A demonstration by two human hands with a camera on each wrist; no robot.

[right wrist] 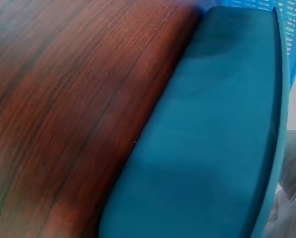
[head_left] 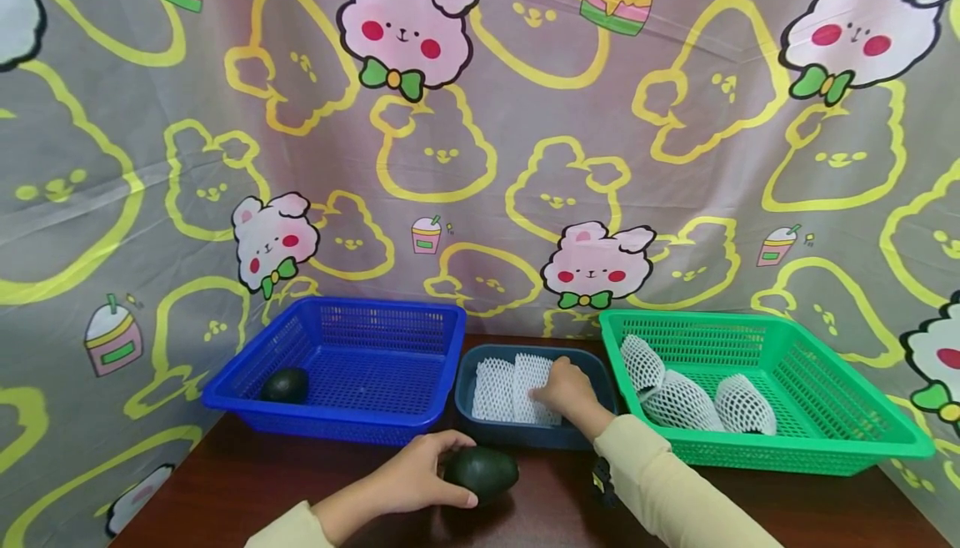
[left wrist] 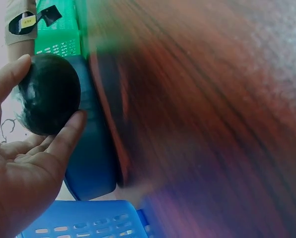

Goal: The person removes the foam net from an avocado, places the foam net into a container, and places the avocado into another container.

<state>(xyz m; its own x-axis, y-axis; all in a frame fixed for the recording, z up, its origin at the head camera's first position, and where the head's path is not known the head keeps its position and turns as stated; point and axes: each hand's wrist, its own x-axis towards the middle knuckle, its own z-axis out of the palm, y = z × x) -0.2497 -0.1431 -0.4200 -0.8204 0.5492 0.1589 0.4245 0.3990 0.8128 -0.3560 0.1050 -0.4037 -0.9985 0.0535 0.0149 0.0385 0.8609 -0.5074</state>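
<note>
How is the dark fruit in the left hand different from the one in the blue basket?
The held fruit is gripped by the left hand; the basket fruit lies in the blue basket, untouched. The held fruit, nearer the head camera, looks larger; the basket fruit, smaller. Both are dark and unwrapped.

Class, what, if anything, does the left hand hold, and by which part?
The left hand grips a dark green, oval avocado around its left end in the head view.

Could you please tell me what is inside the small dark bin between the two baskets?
At least two white foam nets show side by side in the bin, with the right hand over one. Whatever lies beneath the nets or behind the hand is covered.
</note>
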